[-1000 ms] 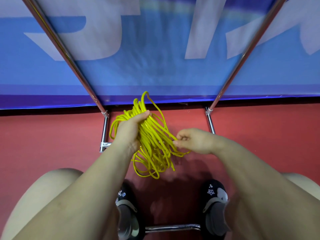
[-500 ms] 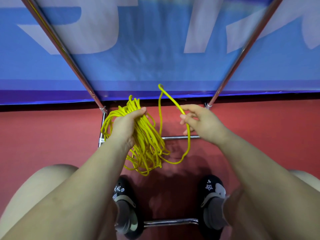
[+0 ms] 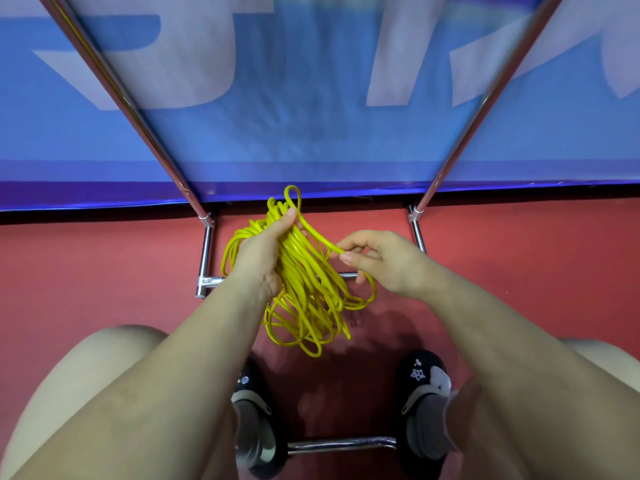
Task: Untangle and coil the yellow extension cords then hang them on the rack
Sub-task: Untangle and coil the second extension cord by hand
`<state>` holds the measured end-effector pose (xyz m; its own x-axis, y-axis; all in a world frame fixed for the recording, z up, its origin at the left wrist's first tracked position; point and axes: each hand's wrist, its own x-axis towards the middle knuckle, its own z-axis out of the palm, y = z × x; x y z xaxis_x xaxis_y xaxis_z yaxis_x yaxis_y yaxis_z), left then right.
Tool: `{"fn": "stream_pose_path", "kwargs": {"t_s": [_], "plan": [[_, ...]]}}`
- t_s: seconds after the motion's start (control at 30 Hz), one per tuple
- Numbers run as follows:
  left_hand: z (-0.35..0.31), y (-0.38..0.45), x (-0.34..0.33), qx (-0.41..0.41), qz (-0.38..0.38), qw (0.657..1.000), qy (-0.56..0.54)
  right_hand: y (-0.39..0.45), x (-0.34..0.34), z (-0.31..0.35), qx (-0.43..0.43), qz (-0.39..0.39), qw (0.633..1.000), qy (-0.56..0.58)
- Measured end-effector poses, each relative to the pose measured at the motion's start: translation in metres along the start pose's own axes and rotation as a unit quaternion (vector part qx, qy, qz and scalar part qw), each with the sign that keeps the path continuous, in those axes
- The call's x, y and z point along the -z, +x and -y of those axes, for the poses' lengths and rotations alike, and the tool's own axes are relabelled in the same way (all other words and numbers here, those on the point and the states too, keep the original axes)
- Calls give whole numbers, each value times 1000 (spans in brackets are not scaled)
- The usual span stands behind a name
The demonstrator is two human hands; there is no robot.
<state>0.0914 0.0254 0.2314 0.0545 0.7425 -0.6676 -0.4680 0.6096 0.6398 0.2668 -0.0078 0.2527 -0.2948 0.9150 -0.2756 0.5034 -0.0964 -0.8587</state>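
A bundle of yellow extension cord hangs in loose loops above the red floor, in the middle of the view. My left hand grips the top of the bundle, thumb over the strands. My right hand pinches a single strand that runs from the top loop down to the right. The rack's chrome posts slant up on both sides of the cord. The cord's plug ends are not visible.
A blue banner with white lettering hangs behind the rack. Low chrome bars cross the red floor between my black shoes. My bare knees fill the lower corners.
My right hand, which had lifted a loop high and to the right, has come down and back toward the bundle, laying the strand over the top held by my left hand.
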Motion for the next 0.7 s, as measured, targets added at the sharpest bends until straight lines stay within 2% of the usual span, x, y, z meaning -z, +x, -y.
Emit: {"fn": "stream_pose_path", "kwargs": {"t_s": [0.27, 0.47, 0.53, 0.7], "plan": [[-7, 1, 5, 4, -19, 999, 30, -4, -3, -2, 5, 85, 996, 14], [-16, -2, 8, -6, -32, 999, 5, -2, 1, -18, -60, 92, 987, -116], [-21, -4, 9, -23, -27, 999, -18, -4, 1, -23, -76, 111, 975, -176], [-42, -11, 20, -55, -5, 995, -84, -10, 17, -36, -194, 151, 911, -331]]}}
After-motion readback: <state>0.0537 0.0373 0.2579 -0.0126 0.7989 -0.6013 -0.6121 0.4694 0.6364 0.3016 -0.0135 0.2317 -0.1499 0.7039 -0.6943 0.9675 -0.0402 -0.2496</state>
